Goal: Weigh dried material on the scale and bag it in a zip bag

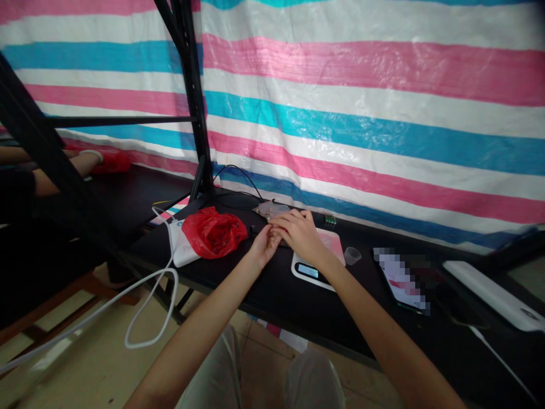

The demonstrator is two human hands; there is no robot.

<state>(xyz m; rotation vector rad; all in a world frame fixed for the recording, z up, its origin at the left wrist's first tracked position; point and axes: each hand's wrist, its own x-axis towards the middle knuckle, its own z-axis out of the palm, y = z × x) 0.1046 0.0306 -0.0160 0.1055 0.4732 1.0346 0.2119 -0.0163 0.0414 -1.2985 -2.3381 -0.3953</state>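
My left hand (266, 245) is turned palm up with its fingers curled, just right of a red plastic bag (216, 233). Over its fingertips bends my right hand (300, 234), so the fingers of both meet. Whatever lies between them is hidden or too small to make out. Below my right wrist sits a white kitchen scale (299, 276) with a lit display and a pinkish top; the digits are too blurred to read. Right behind the hands lies a clear plastic bag (267, 209) with small contents. A small translucent cup (352, 256) stands beside the scale.
Under the red bag lies a white box-like device (184, 253) near a white cable (172, 295). Small green cylinders (330, 220) are behind the scale. A phone (400, 281) and a long white device (496, 295) lie right. Another person's arm (70, 170) shows left, past a black frame (198, 108).
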